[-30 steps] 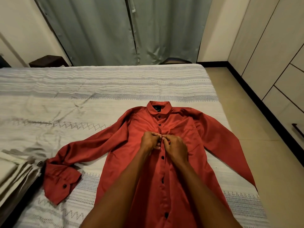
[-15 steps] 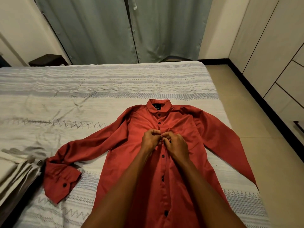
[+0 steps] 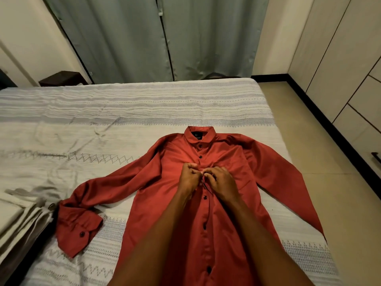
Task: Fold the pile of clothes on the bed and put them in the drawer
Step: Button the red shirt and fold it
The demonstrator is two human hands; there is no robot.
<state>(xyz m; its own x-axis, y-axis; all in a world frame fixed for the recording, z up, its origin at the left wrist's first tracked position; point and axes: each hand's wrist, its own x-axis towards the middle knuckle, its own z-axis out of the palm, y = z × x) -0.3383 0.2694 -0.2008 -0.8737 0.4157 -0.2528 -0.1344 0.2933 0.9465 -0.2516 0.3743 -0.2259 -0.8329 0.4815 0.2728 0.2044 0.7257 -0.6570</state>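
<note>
We had the red shirt [image 3: 206,213] flat on the bed [image 3: 144,104], unfolded; fingers of our left hand [image 3: 188,178] and right hand [image 3: 221,181] pinched its placket mid-buttoning, with nothing drawered.

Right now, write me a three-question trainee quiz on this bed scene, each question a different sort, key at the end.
1. True or false: the red button-up shirt lies face up on the bed, its collar toward the curtains.
2. Multiple choice: the left hand and right hand work at (A) the cuff, (B) the button placket on the chest, (C) the hem.
3. Fill in: the folded pale fabric lies at the bed's ___ edge as seen.

Key: 1 true; 2 B; 3 left.
</note>
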